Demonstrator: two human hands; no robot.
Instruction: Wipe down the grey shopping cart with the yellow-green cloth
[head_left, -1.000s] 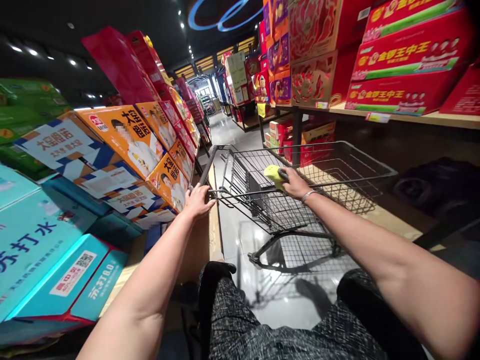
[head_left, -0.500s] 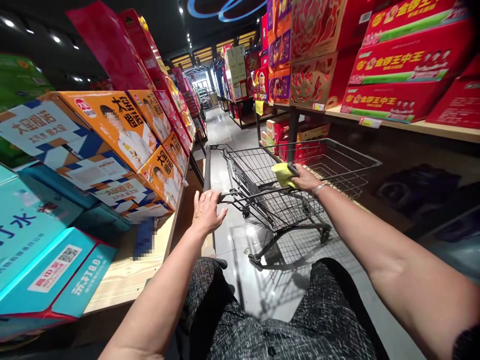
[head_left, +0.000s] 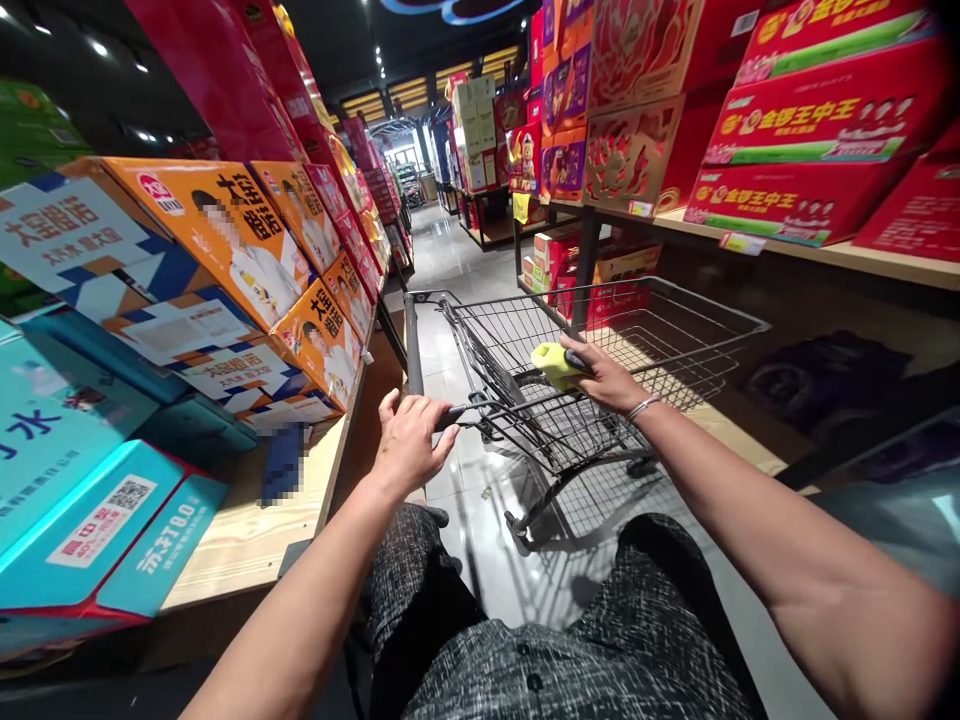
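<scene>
A black wire shopping cart [head_left: 675, 320] stands in the aisle straight ahead, its basket bare. My left hand [head_left: 409, 440] is curled round the left end of the cart's handle bar. My right hand [head_left: 607, 375] presses a yellow cloth [head_left: 553, 362] onto the handle at the basket's near rim, fingers closed over it. A thin bracelet circles my right wrist. My legs in dark speckled trousers show below.
Orange, blue and teal cartons [head_left: 225, 240] lean on a wooden shelf [head_left: 247, 540] at the left. Red gift boxes [head_left: 810, 130] fill the shelf at the right, more beneath it. The glossy grey aisle floor [head_left: 450, 250] runs ahead between stacked displays.
The cart has swung slightly right and closer to me. My left hand has shifted from the cart's left corner onto the handle bar. My right hand stays on the cloth.
</scene>
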